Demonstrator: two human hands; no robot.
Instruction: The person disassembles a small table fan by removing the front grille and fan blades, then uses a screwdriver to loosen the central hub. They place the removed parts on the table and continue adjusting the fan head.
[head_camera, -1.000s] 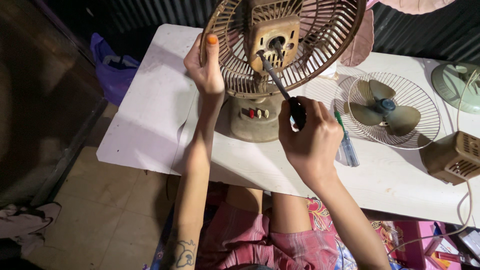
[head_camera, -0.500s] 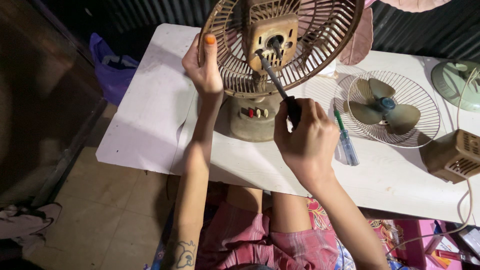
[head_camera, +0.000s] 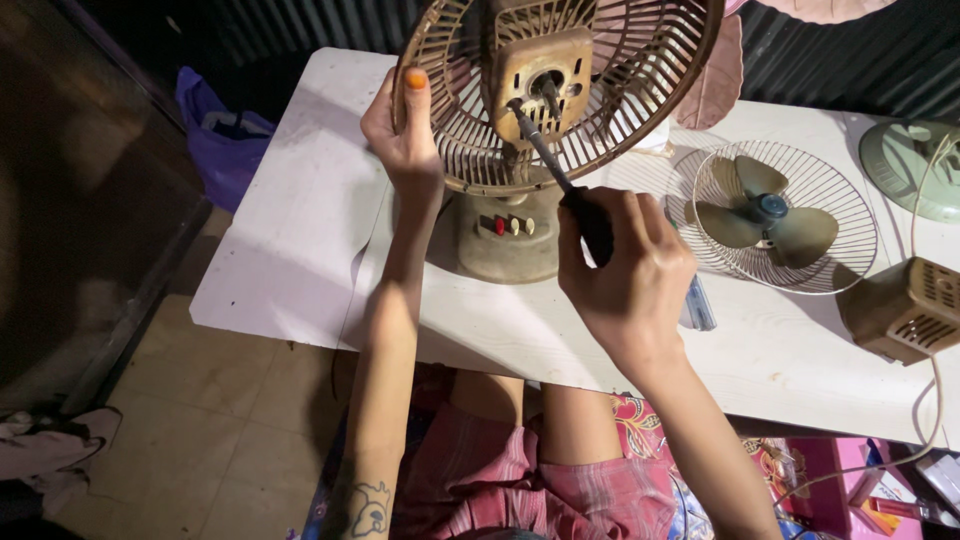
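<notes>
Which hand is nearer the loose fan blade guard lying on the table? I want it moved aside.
Right. The right hand with the screwdriver is beside the guard; the left hand grips the fan's grille farther away.

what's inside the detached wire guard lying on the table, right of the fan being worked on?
Inside the wire guard lies a three-bladed fan blade with a blue hub, flat on the white table. The guard's lower left edge is hidden behind the right hand.

Fan grille (head_camera: 640, 110) dull beige plastic, grimy; screwdriver (head_camera: 560, 175) shaft metal, handle black matt; table (head_camera: 290, 250) matt white, scuffed.
</notes>
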